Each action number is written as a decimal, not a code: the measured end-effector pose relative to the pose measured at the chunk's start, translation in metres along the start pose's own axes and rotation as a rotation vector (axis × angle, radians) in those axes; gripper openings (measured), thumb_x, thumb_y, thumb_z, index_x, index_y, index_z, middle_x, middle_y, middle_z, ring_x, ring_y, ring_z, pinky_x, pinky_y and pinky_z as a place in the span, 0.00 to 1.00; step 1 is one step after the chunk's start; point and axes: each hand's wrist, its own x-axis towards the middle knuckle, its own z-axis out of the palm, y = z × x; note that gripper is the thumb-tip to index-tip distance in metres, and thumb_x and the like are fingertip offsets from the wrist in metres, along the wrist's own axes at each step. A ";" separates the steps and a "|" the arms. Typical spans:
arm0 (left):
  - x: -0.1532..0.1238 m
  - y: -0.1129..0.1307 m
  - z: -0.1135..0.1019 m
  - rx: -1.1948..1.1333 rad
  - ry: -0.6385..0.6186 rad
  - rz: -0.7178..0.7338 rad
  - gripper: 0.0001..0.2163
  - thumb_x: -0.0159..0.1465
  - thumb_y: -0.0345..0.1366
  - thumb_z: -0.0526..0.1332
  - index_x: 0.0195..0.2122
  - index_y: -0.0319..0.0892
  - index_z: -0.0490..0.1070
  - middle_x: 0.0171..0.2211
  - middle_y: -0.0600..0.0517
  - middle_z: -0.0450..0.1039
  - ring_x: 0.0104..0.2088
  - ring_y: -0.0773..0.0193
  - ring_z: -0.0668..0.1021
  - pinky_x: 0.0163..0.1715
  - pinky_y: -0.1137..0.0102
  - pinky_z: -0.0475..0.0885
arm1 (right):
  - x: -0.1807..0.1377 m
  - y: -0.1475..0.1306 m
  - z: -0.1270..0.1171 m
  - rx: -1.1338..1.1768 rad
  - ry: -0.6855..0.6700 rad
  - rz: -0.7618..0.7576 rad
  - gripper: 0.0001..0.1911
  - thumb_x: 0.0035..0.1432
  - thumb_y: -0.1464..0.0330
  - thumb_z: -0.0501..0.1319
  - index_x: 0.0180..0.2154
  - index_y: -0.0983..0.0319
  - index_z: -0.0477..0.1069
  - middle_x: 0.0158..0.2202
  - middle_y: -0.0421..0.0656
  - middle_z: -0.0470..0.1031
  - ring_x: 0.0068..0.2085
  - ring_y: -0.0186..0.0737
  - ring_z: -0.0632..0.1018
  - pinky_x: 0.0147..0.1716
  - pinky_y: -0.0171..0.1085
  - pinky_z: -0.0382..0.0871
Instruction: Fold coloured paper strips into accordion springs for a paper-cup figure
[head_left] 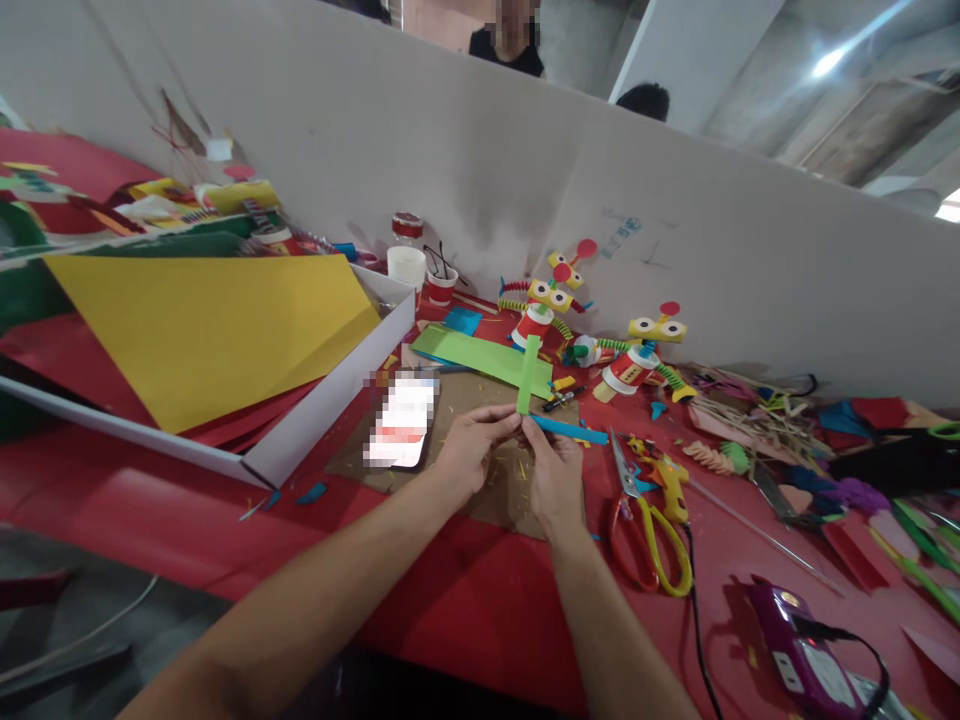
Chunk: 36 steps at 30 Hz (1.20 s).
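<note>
Over a brown cardboard mat, my left hand and my right hand meet, fingertips pinched together. Between them are a green paper strip, pointing away from me, and a blue paper strip, pointing right. The strips meet at one end, at a right angle or so, under my fingertips. Exactly which fingers press which strip is hard to make out. Just right of my right hand lie scissors with one red and one yellow handle loop. Behind the strips rests a wider green paper sheet.
A phone lies left of my hands, beside a white box holding yellow and red sheets. Paper-cup figures stand by the wall. A yellow glue gun with a black cord and a purple device are on the right.
</note>
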 end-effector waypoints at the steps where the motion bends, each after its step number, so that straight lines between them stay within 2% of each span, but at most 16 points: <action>1: 0.000 -0.001 0.000 -0.008 0.007 0.002 0.12 0.40 0.30 0.72 0.27 0.36 0.77 0.24 0.50 0.76 0.27 0.67 0.76 0.36 0.70 0.69 | 0.001 0.001 -0.001 -0.011 0.002 0.004 0.09 0.48 0.64 0.65 0.29 0.63 0.75 0.28 0.39 0.76 0.29 0.33 0.72 0.33 0.36 0.67; 9: -0.003 -0.011 0.001 0.002 -0.052 0.043 0.15 0.43 0.32 0.72 0.33 0.38 0.77 0.29 0.50 0.77 0.30 0.66 0.77 0.36 0.69 0.69 | 0.000 -0.003 -0.004 -0.127 0.103 -0.023 0.11 0.48 0.62 0.64 0.26 0.65 0.75 0.22 0.38 0.74 0.24 0.32 0.70 0.28 0.34 0.64; 12: -0.004 -0.009 0.002 0.014 -0.027 0.056 0.14 0.41 0.30 0.72 0.31 0.37 0.77 0.27 0.50 0.77 0.29 0.67 0.76 0.35 0.71 0.69 | -0.002 -0.003 -0.002 -0.133 0.097 -0.056 0.12 0.49 0.61 0.64 0.27 0.65 0.74 0.24 0.40 0.75 0.26 0.34 0.71 0.29 0.35 0.65; 15: -0.004 -0.006 0.002 -0.005 -0.034 0.009 0.13 0.41 0.29 0.71 0.31 0.37 0.77 0.25 0.50 0.76 0.27 0.67 0.75 0.33 0.71 0.69 | -0.004 -0.001 0.000 -0.101 0.068 -0.094 0.11 0.49 0.62 0.64 0.27 0.64 0.73 0.26 0.41 0.75 0.28 0.35 0.72 0.31 0.37 0.67; 18: -0.004 -0.006 0.002 -0.073 -0.028 -0.032 0.12 0.42 0.27 0.70 0.31 0.38 0.77 0.26 0.51 0.76 0.28 0.68 0.76 0.34 0.72 0.69 | -0.004 0.000 0.000 -0.063 0.075 -0.067 0.11 0.49 0.62 0.64 0.28 0.64 0.73 0.27 0.41 0.75 0.29 0.36 0.73 0.33 0.38 0.68; 23: -0.003 -0.007 0.001 -0.092 -0.073 -0.074 0.09 0.44 0.28 0.70 0.28 0.37 0.77 0.25 0.51 0.75 0.26 0.69 0.74 0.32 0.73 0.68 | -0.005 0.002 -0.001 -0.088 0.073 -0.106 0.13 0.50 0.62 0.63 0.36 0.62 0.69 0.32 0.41 0.74 0.33 0.36 0.74 0.35 0.37 0.69; 26: -0.002 -0.007 0.000 -0.095 -0.074 -0.096 0.09 0.44 0.28 0.71 0.28 0.37 0.77 0.25 0.51 0.75 0.26 0.70 0.74 0.32 0.74 0.68 | -0.005 0.003 -0.001 -0.097 0.084 -0.108 0.12 0.50 0.63 0.63 0.37 0.60 0.68 0.32 0.39 0.72 0.33 0.35 0.73 0.35 0.37 0.69; 29: 0.000 -0.006 -0.002 -0.130 -0.049 -0.103 0.07 0.46 0.28 0.70 0.27 0.37 0.76 0.24 0.53 0.74 0.25 0.72 0.73 0.31 0.76 0.68 | -0.004 -0.002 -0.005 -0.101 0.012 -0.094 0.10 0.50 0.66 0.62 0.37 0.59 0.69 0.34 0.39 0.73 0.35 0.36 0.74 0.37 0.37 0.69; 33: 0.003 0.003 -0.005 -0.200 -0.058 -0.088 0.03 0.50 0.28 0.67 0.26 0.38 0.73 0.24 0.53 0.72 0.26 0.71 0.74 0.32 0.75 0.70 | 0.009 -0.020 -0.023 -0.181 -0.304 -0.038 0.18 0.43 0.71 0.66 0.40 0.57 0.72 0.40 0.41 0.75 0.39 0.39 0.75 0.38 0.37 0.68; 36: 0.003 0.010 -0.005 -0.138 -0.120 -0.143 0.04 0.50 0.27 0.66 0.28 0.38 0.74 0.27 0.51 0.74 0.27 0.69 0.75 0.34 0.72 0.71 | 0.020 -0.030 -0.037 -0.093 -0.258 0.107 0.12 0.45 0.66 0.65 0.36 0.58 0.74 0.36 0.41 0.77 0.35 0.38 0.75 0.32 0.36 0.68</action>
